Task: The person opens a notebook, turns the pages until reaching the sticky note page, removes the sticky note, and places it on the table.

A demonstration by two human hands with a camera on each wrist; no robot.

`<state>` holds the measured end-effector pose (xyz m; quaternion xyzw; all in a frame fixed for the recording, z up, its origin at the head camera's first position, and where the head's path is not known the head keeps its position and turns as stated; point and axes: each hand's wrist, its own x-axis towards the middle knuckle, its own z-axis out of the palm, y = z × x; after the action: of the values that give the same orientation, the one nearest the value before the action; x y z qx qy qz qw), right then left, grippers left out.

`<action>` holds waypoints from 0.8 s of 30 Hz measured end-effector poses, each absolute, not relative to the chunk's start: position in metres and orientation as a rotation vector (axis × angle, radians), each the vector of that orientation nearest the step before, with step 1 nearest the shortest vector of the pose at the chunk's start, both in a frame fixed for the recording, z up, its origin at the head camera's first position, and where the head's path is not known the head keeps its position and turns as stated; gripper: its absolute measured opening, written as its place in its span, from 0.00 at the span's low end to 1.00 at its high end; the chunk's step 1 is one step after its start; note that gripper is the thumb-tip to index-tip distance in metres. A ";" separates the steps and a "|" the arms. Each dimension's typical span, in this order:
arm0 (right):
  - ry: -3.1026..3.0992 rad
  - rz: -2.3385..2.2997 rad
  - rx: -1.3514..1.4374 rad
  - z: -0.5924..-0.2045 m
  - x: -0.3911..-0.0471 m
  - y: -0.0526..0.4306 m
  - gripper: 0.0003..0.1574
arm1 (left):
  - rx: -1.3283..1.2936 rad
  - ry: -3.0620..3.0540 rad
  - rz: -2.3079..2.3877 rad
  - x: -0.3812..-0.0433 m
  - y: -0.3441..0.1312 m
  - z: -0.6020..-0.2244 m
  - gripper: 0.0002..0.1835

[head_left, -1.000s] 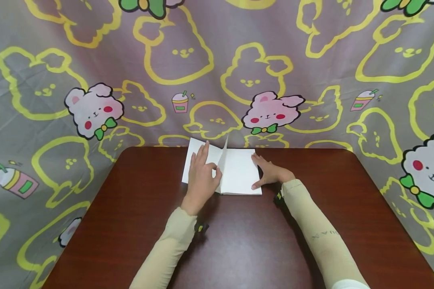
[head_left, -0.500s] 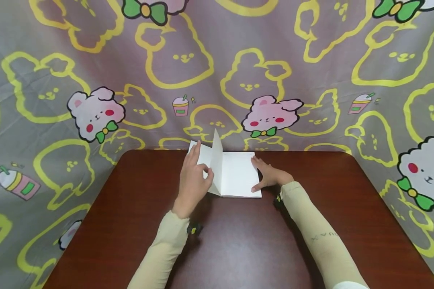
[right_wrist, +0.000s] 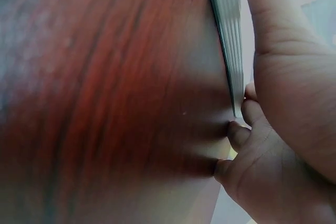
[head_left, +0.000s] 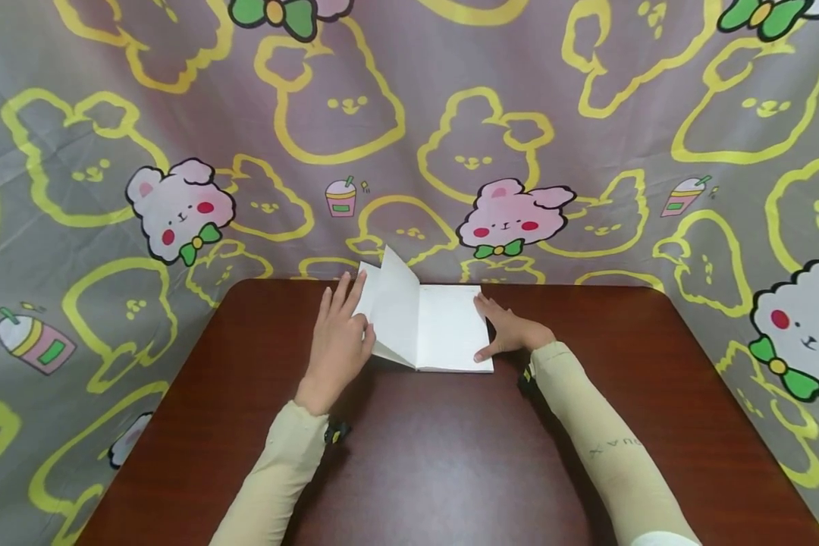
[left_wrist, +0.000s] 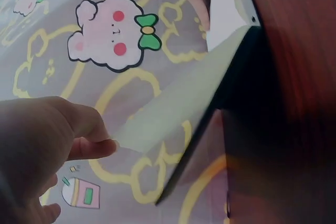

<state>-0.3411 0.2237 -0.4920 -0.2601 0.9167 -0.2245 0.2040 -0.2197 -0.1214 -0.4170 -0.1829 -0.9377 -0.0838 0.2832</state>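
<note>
An open notebook point(head_left: 453, 330) with blank white pages lies at the far side of the table. My left hand point(head_left: 336, 345) pinches the outer edge of a page point(head_left: 397, 307) between thumb and forefinger, its other fingers spread. That page slants up over the left half; in the left wrist view the dark cover point(left_wrist: 223, 87) tilts up beneath it. At the notebook's right edge rests my right hand point(head_left: 515, 327), thumb and fingers spread along the page margin. The right wrist view shows its thumb beside the page stack point(right_wrist: 227, 30) and fingertips near the tabletop.
The dark red-brown wooden table point(head_left: 409, 447) has rounded far corners. A grey curtain point(head_left: 409, 98) printed with cartoon rabbits and yellow outlines hangs close behind the table and along both sides. Each wrist wears a small black camera.
My left hand has moved left, pulling the pinched page from near upright at the spine over toward the left half. The right hand has stayed at the notebook's right edge.
</note>
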 end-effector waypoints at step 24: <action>2.550 -0.628 -0.730 -0.491 -0.340 0.225 0.87 | -0.070 -2.979 -0.270 -0.228 -0.145 -0.467 0.10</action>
<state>-0.3397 0.2254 -0.4908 -0.2621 0.9153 -0.2255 0.2065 -0.2283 -0.1455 -0.4672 -0.0234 -0.9929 -0.0899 0.0749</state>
